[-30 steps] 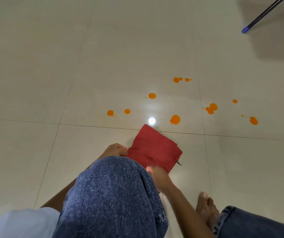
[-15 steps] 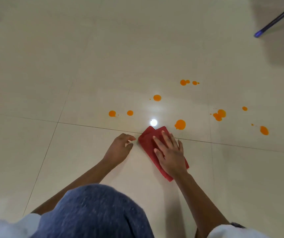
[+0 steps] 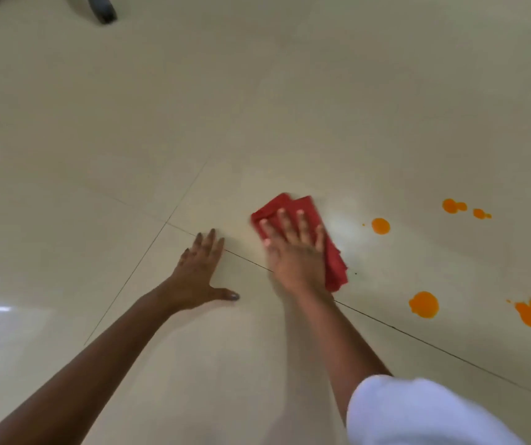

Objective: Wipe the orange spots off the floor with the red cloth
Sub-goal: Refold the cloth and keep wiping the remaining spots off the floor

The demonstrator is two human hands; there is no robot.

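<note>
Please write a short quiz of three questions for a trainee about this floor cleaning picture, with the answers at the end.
1. True or false: the left hand presses on the red cloth.
2. Which hand lies flat on the cloth? A. left hand B. right hand C. both
3. Fill in: the orange spots in view lie on the tiled floor to the ______ of the cloth.

Key:
1. False; it rests open on the bare floor, apart from the cloth.
2. B
3. right
</note>
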